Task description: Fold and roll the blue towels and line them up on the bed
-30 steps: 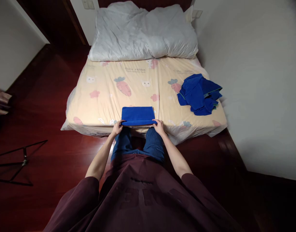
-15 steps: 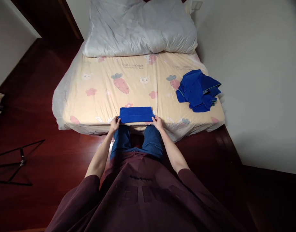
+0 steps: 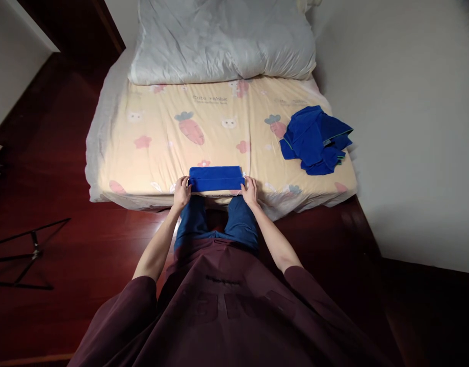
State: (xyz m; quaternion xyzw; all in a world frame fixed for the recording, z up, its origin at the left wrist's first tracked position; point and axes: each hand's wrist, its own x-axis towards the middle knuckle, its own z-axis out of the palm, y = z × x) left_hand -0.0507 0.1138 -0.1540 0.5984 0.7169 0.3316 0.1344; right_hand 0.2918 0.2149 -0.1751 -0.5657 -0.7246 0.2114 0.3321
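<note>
A folded blue towel (image 3: 216, 178) lies as a narrow strip at the near edge of the bed (image 3: 161, 148), which has a cream sheet printed with carrots. My left hand (image 3: 181, 187) rests against the towel's left end, fingers stretched forward on the sheet. At the right end my right hand (image 3: 250, 186) does the same, fingers laid flat beside the cloth. Neither hand lifts the towel.
A loose heap of blue towels (image 3: 314, 140) sits at the bed's right edge by the white wall. A grey duvet (image 3: 223, 41) is bunched at the head of the bed. On the dark red wooden floor at left stands a black tripod (image 3: 26, 255).
The towel has been folded narrower, its near edge turned over away from me. My hands went from pinching its near corners to lying flat at its two ends.
</note>
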